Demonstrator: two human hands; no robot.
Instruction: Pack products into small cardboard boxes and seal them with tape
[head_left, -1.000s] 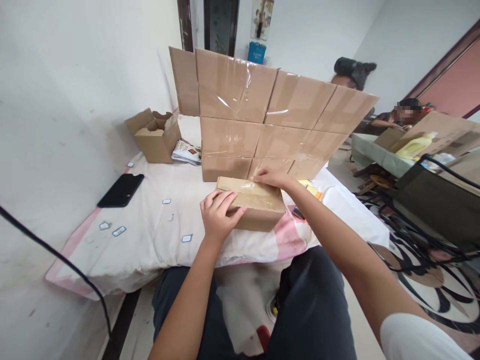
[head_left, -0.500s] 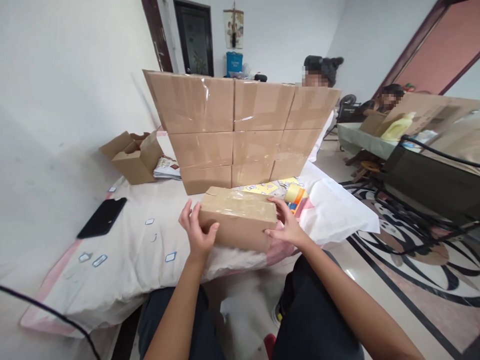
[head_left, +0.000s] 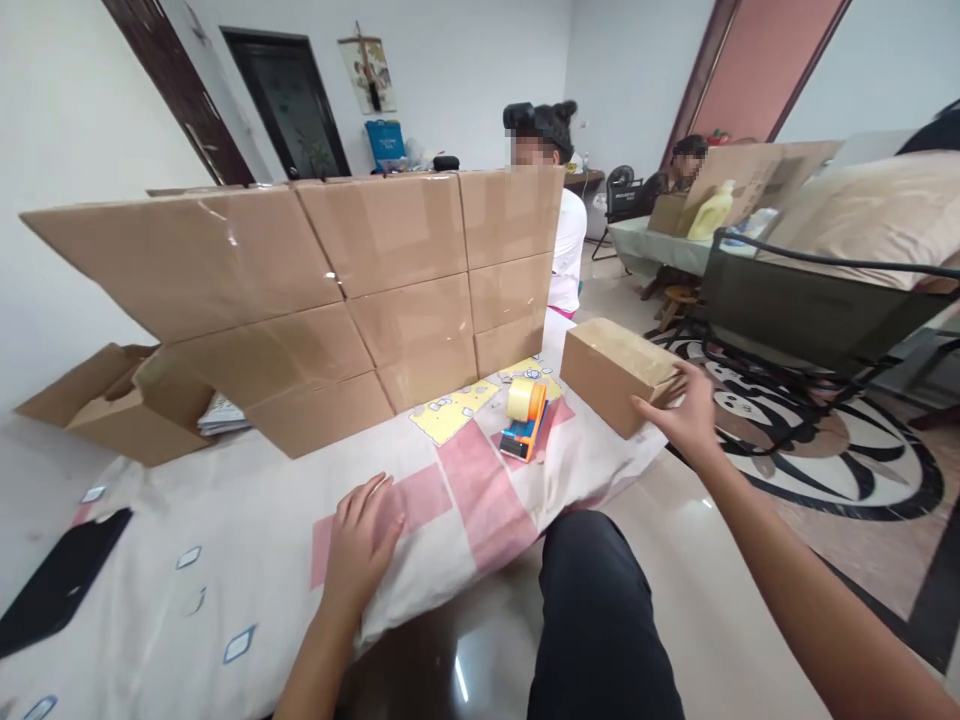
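Observation:
My right hand grips the near end of a taped cardboard box, thumb on one side and fingers on the other. That box is at the right edge of the cloth-covered table. Over the cloth nearer me, my left hand is empty, its fingers loosely apart. Between the hands lies an orange tape dispenser with a roll of yellowish tape. Behind it stands a wall of stacked cardboard boxes, several of them, with clear tape across their faces.
An open cardboard carton stands at the left by the wall, papers beside it. A black flat object lies at the left edge. Behind the stack is a person. A dark folding chair stands to the right.
The box has moved from the table's front middle to its right edge in my right hand. My left hand has let go of it. The view has turned right.

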